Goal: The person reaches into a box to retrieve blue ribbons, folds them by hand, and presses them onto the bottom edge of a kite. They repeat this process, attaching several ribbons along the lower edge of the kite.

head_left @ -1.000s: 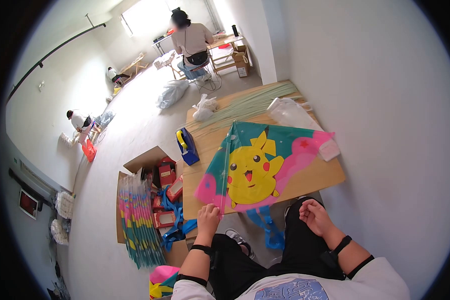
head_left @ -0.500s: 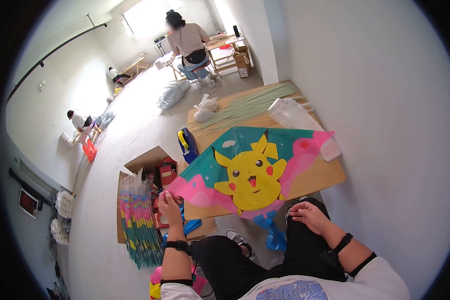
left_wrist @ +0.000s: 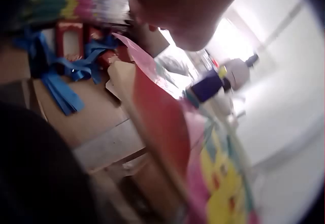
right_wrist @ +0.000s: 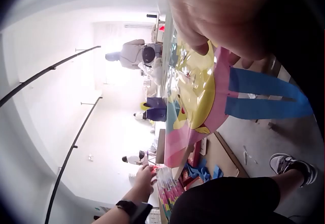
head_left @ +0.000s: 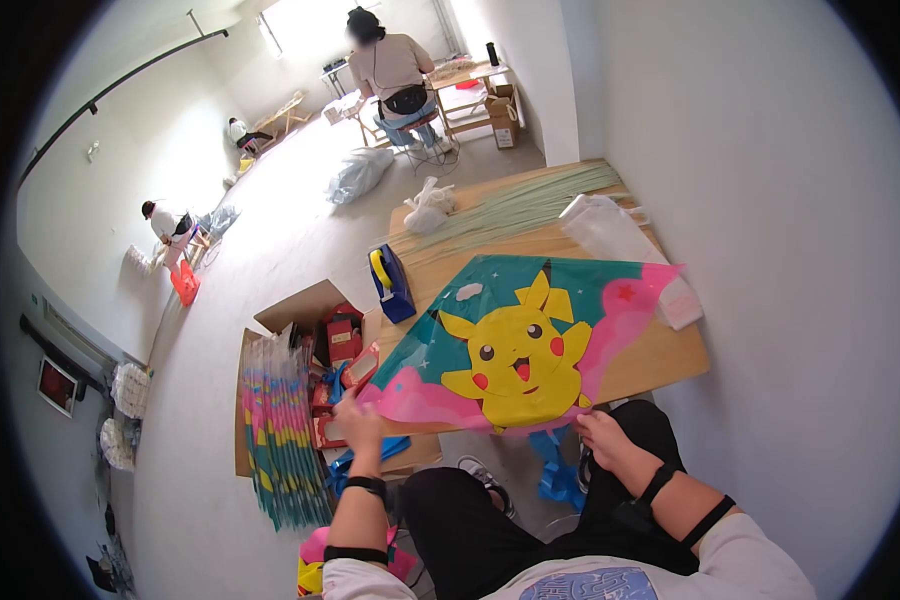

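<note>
A thin film kite [head_left: 525, 365], printed with a yellow cartoon figure on teal and pink, lies across the wooden table [head_left: 675, 365]. My left hand [head_left: 358, 425], blurred, is beside its pink left tip; in the left wrist view that tip [left_wrist: 134, 49] hangs below the hand. At the lower pink edge my right hand [head_left: 612, 442] pinches the kite, thumb above and fingers partly hidden beneath. Blue streamers [right_wrist: 264, 94] hang from that edge beside the right hand.
A cardboard box [head_left: 305, 300] left of the table holds red boxes and a bundle of folded kites [head_left: 285, 430]. On the table are a blue tape dispenser [head_left: 395, 290], thin green strips [head_left: 530, 210] and a white plastic bag [head_left: 430, 205]. A wall [head_left: 770, 250] rises at right.
My left hand has drawn the kite's film out to the left and now shows beside its tip. My right hand has come from above the knee to the kite's lower edge and taken hold there.
</note>
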### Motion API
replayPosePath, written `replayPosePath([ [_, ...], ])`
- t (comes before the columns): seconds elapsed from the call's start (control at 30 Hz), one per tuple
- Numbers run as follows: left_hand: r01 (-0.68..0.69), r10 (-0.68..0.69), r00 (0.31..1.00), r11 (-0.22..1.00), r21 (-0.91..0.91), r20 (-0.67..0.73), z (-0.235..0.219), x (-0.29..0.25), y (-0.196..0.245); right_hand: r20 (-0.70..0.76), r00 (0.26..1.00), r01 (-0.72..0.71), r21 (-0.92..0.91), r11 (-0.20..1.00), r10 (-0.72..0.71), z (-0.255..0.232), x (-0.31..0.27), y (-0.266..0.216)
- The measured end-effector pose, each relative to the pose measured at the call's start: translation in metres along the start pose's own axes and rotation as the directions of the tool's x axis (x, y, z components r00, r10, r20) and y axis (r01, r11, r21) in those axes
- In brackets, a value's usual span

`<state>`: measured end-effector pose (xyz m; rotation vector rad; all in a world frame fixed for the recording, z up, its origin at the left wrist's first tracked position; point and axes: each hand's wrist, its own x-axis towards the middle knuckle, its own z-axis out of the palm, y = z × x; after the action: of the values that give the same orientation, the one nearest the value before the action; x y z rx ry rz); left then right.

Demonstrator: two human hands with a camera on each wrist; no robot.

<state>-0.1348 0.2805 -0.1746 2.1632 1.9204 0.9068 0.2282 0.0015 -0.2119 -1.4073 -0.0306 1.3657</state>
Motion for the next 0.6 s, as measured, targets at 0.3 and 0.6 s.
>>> replayPosePath([
  [0.3,-0.711,0.655,0.527,0.689,-0.142,0.542,0.036,-0.084,0.101,0.153,0.986,-0.082,0.060,0.995,0.072,-0.022,0.003,-0.017],
  [0.6,-0.635,0.579,0.569,0.761,-0.134,0.584,0.025,-0.097,0.099,0.176,0.978,0.095,0.119,0.988,-0.115,-0.056,0.034,-0.099],
])
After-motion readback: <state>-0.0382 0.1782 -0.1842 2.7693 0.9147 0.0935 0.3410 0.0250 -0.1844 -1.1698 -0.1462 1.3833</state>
